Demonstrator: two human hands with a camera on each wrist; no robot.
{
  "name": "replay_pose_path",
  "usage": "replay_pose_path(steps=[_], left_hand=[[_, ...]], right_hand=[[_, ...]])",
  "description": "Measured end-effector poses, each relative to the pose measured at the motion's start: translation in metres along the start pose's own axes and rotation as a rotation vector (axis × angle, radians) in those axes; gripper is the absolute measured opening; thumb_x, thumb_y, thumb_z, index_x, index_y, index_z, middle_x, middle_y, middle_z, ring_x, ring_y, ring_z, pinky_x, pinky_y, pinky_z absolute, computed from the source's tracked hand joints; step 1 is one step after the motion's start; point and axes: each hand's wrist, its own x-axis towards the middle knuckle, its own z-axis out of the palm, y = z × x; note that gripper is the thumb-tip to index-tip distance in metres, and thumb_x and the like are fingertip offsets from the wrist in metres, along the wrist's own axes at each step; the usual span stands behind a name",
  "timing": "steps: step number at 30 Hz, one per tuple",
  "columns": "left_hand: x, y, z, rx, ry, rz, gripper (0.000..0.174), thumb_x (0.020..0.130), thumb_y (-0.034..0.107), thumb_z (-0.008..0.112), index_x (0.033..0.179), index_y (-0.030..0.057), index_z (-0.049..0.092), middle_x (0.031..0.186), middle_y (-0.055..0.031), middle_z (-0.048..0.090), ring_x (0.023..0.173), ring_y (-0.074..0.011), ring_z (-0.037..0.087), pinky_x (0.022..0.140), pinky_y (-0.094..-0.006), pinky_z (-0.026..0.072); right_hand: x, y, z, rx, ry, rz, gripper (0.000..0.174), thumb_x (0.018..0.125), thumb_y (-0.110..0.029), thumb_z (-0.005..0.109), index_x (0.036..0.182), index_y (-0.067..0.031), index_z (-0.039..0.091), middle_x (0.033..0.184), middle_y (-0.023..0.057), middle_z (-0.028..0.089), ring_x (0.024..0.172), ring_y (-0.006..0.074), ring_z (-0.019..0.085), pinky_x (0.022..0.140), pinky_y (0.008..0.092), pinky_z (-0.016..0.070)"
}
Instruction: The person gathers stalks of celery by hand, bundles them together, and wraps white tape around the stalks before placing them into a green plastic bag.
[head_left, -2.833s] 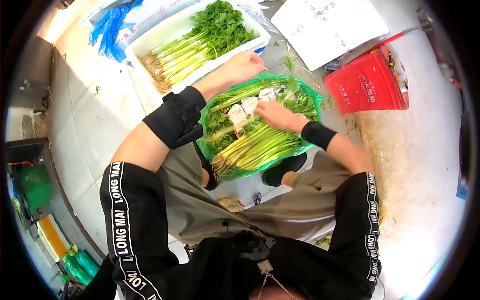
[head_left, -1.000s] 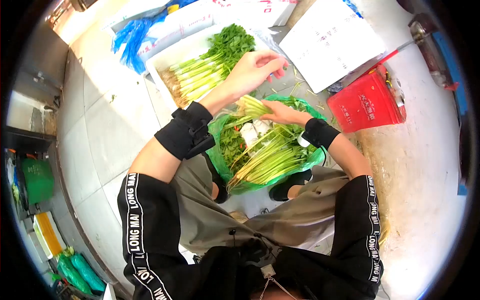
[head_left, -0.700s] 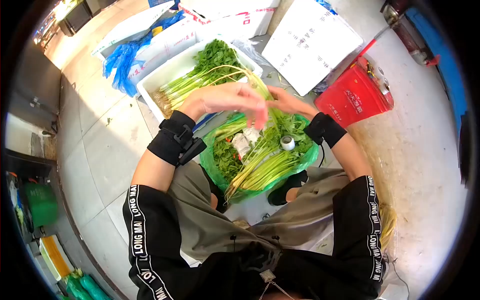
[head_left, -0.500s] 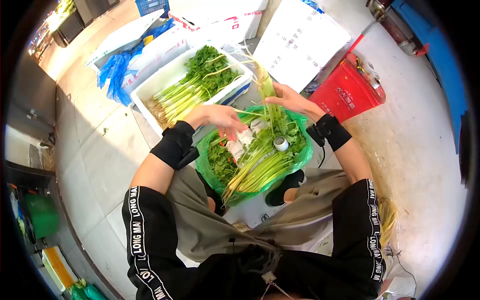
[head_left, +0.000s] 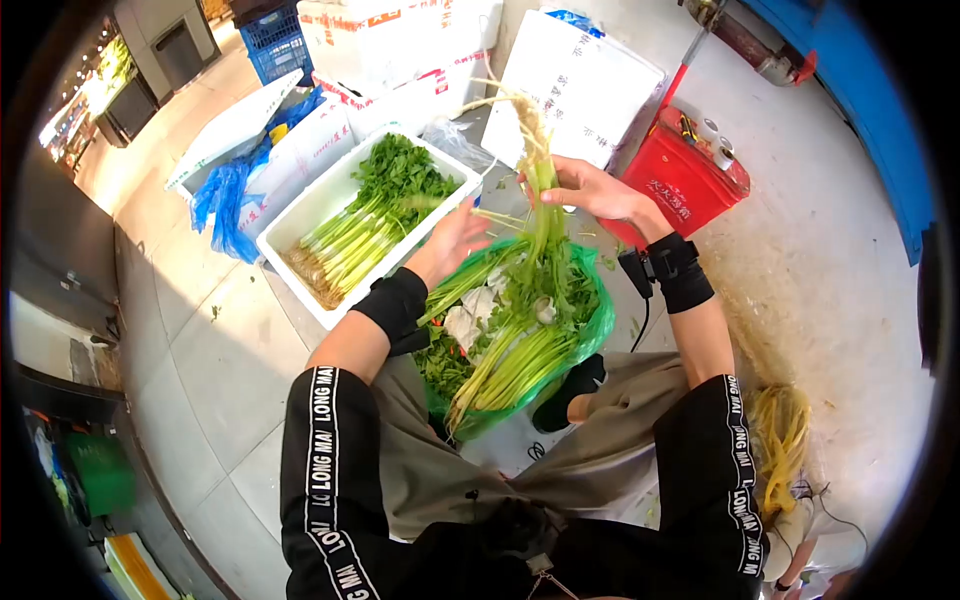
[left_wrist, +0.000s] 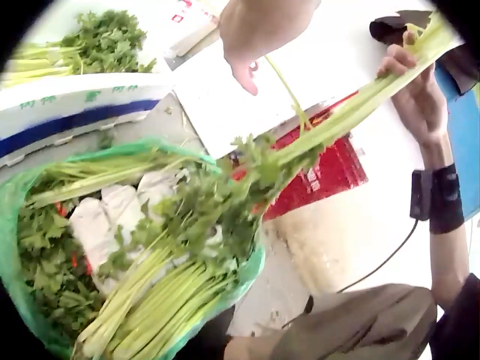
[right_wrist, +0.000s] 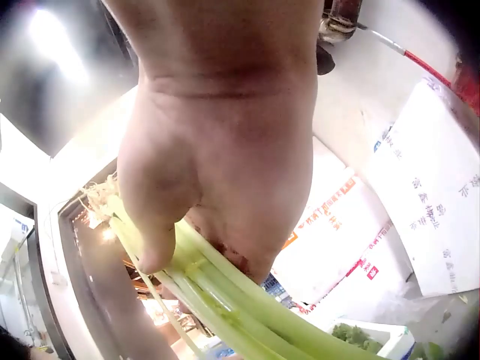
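My right hand (head_left: 590, 190) grips a bunch of celery (head_left: 543, 210) upright, roots up and leaves hanging into a green plastic bag (head_left: 597, 330). In the right wrist view, thumb and fingers wrap round its pale stalks (right_wrist: 225, 300). One thin side stalk (left_wrist: 289, 94) sticks out from the bunch towards my left hand (head_left: 455, 240), which is beside it with fingers loosely spread and slightly blurred. More celery (head_left: 520, 365) lies in the bag, around crumpled white wrappings (left_wrist: 112, 217). Leaves partly cover a small white roll (head_left: 545, 309).
Beyond the bag, a white foam box (head_left: 335, 310) holds more celery in a row. Foam boxes (head_left: 400, 45), a lettered white lid (head_left: 570, 85) and a blue bag (head_left: 225, 205) stand behind it. A red box (head_left: 685, 175) is at right, before a pale wall.
My right hand has lifted the celery from low over the bag and turned it roots up. My left hand dipped over the bag, then rose beside the bunch. The head view has shifted.
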Motion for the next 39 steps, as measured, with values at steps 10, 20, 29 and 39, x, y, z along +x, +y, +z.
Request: replay_pose_path(steps=[10, 20, 29, 39], left_hand=[[-0.015, 0.029, 0.066, 0.139, -0.076, 0.466, 0.034, 0.102, 0.024, 0.052, 0.123, -0.0024, 0.053, 0.116, -0.0130, 0.063, 0.107, -0.0199, 0.064, 0.095, -0.0346, 0.0512], [-0.013, 0.021, 0.078, -0.021, 0.040, 0.428, 0.028, 0.099, 0.007, 0.045, 0.124, -0.0063, 0.044, 0.121, -0.0202, 0.057, 0.114, -0.0250, 0.060, 0.105, -0.0347, 0.0464], [-0.023, 0.029, 0.075, -0.061, -0.113, 0.494, 0.037, 0.098, 0.002, 0.043, 0.134, -0.0060, 0.041, 0.124, -0.0155, 0.056, 0.123, -0.0254, 0.053, 0.109, -0.0369, 0.0434], [-0.014, 0.038, 0.058, 0.242, 0.098, 0.602, 0.041, 0.104, 0.031, 0.050, 0.129, 0.0004, 0.059, 0.119, -0.0077, 0.064, 0.106, -0.0136, 0.060, 0.090, -0.0316, 0.0496]], right_hand=[[0.011, 0.052, 0.000, -0.106, 0.374, -0.030, 0.047, 0.096, -0.025, 0.065, 0.135, -0.0031, 0.050, 0.119, 0.0081, 0.063, 0.110, 0.0143, 0.056, 0.100, 0.0327, 0.0417], [0.029, 0.062, 0.025, -0.383, 0.571, -0.077, 0.044, 0.087, -0.025, 0.073, 0.119, 0.0012, 0.057, 0.095, 0.0191, 0.069, 0.085, 0.0241, 0.067, 0.079, 0.0365, 0.0515], [0.038, 0.064, 0.015, -0.365, 0.689, -0.058, 0.041, 0.087, -0.030, 0.074, 0.110, 0.0027, 0.062, 0.095, 0.0201, 0.069, 0.084, 0.0270, 0.068, 0.077, 0.0372, 0.0515], [0.041, 0.038, 0.029, -0.448, 0.571, 0.019, 0.042, 0.087, -0.031, 0.073, 0.110, 0.0034, 0.065, 0.092, 0.0211, 0.070, 0.083, 0.0268, 0.069, 0.077, 0.0378, 0.0518]])
